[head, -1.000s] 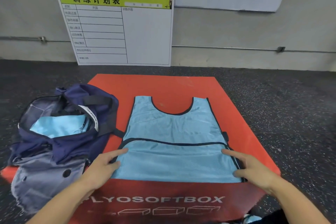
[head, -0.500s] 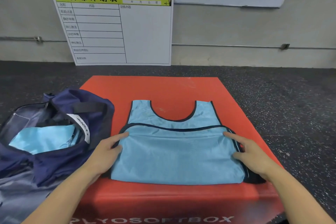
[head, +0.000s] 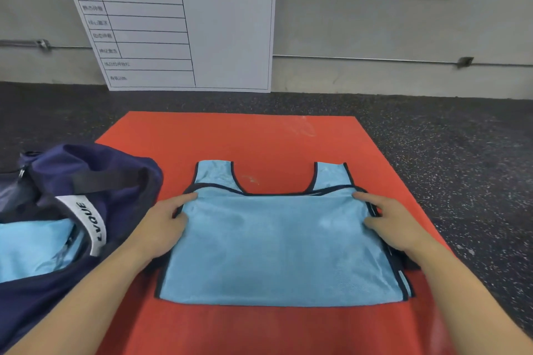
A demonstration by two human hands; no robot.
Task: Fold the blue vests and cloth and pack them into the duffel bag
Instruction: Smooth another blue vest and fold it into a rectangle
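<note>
Both hands, left hand [head: 161,228] and right hand [head: 395,225], are pinching the blue vest [head: 277,248] at its folded hem's corners, lying mid red box [head: 259,135]; thin, slippery mesh (likely shifting), so gripping the trim seems wisest.

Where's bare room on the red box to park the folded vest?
Bare red box top lies between the vest's shoulder straps and the far edge, plus a strip at the near edge. The left is crowded: the duffel bag overlaps that side, by the left hand.
</note>
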